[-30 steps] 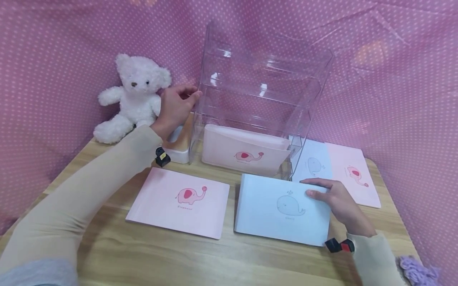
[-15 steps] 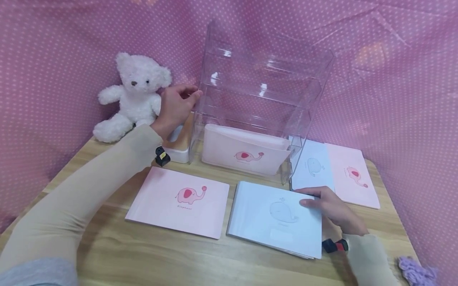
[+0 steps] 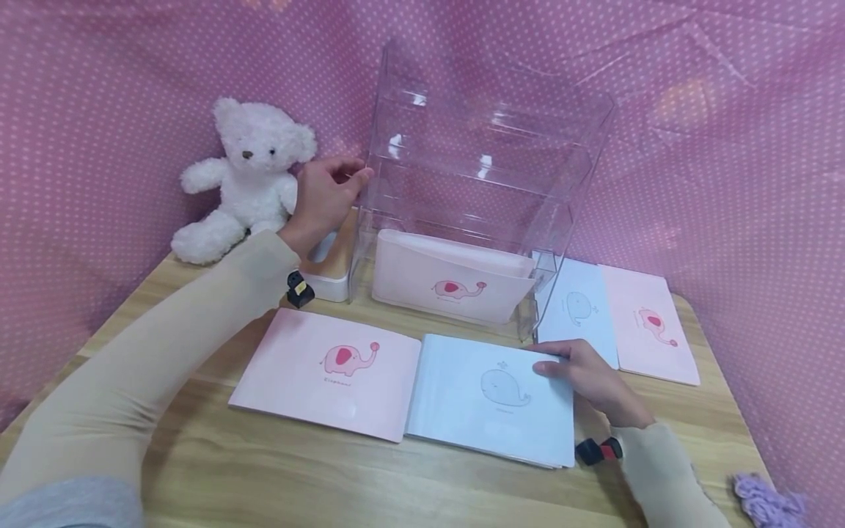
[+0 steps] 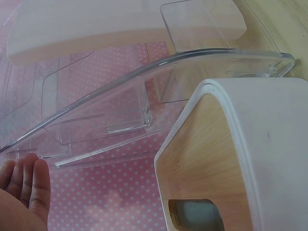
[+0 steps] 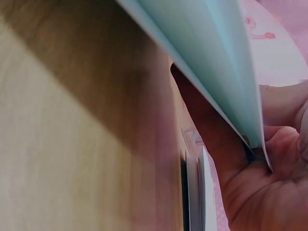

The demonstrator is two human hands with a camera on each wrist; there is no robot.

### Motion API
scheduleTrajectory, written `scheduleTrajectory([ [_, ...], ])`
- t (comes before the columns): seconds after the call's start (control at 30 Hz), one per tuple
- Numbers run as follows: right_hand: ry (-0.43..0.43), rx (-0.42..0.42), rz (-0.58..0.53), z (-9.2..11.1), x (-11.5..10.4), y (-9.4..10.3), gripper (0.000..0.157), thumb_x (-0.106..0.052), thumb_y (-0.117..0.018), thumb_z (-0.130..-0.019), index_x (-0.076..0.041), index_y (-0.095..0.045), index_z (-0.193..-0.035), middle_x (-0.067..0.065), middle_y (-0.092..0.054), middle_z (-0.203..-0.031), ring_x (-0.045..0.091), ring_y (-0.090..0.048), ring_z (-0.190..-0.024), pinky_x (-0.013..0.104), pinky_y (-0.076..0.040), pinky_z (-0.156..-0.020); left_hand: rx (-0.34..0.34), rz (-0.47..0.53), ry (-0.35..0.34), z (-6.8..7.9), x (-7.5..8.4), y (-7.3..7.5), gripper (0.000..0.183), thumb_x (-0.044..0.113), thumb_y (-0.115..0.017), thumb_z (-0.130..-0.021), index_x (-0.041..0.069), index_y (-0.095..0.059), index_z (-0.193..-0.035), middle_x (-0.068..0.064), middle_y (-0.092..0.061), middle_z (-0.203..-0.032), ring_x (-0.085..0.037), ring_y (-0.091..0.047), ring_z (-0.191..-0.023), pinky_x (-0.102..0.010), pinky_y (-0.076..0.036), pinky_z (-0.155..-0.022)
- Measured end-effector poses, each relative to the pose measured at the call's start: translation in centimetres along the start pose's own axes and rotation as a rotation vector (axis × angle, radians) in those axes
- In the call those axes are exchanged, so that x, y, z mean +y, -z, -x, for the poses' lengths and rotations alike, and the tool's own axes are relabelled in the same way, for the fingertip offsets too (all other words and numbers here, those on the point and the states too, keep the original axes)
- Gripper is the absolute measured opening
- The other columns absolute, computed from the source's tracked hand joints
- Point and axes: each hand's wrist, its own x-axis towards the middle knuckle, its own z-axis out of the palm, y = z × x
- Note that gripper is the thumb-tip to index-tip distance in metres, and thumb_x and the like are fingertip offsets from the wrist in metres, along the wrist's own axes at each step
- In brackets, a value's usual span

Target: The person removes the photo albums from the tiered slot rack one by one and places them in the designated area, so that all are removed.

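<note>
My left hand point(image 3: 328, 196) pinches the left side edge of a clear plastic rack point(image 3: 462, 172). In the left wrist view, several fingers of that hand point(image 4: 26, 192) lie by the end of the rack's curved edge point(image 4: 144, 69). A light blue booklet with a whale drawing point(image 3: 491, 407) is in my right hand point(image 3: 590, 381), thumb on the cover and fingers underneath. From the right wrist, the blue booklet point(image 5: 211, 53) appears slightly parted at the hand. Directly left of it lies a pink elephant booklet point(image 3: 290, 367). Another pink elephant booklet point(image 3: 422, 286) stands in the rack's lowest tier.
A white teddy bear point(image 3: 254, 172) sits at the back left, beside a white box with a wooden top point(image 3: 330, 286). Blue-and-pink booklets point(image 3: 653, 352) lie right of the rack. A purple fluffy item point(image 3: 769, 502) is near the right edge. Pink dotted cloth point(image 3: 726, 183) surrounds the table.
My right hand has moved left with the blue booklet, bringing it against the pink booklet on the table. The left hand has stayed on the rack.
</note>
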Motion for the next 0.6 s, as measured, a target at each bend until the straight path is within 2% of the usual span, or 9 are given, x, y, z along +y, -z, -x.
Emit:
scheduleTrajectory([
  [0.1,-0.011,0.002,0.002,-0.2,-0.3,-0.2,0.043,-0.018,-0.07,-0.095,-0.005,-0.064,-0.136,0.017,-0.073,-0.123,0.02,-0.075,-0.094,0.031,-0.064,-0.075,-0.005,0.005,0.008,0.1,0.1,0.1,0.031,0.029,-0.071,-0.096,0.008,-0.074,-0.119,-0.012,-0.074,-0.107,-0.005,-0.061,-0.079,-0.012,-0.055,-0.065],
  [0.33,0.016,0.006,0.027,-0.6,-0.8,-0.7,0.043,-0.019,-0.07,-0.095,-0.004,-0.064,-0.136,0.017,-0.073,-0.125,0.02,-0.074,-0.101,0.025,-0.06,-0.081,-0.017,0.018,0.009,0.2,0.0,0.1,0.03,0.028,-0.07,-0.097,0.008,-0.073,-0.119,-0.011,-0.073,-0.108,-0.007,-0.062,-0.081,-0.013,-0.055,-0.066],
  [0.6,0.008,0.005,-0.022,-1.0,-1.2,-1.3,0.044,-0.017,-0.07,-0.095,-0.002,-0.063,-0.135,0.021,-0.072,-0.124,0.02,-0.075,-0.094,0.029,-0.064,-0.075,-0.025,0.03,0.005,0.1,-0.1,0.1,0.03,0.029,-0.07,-0.097,0.008,-0.073,-0.119,-0.01,-0.073,-0.106,-0.008,-0.062,-0.081,-0.014,-0.056,-0.065],
])
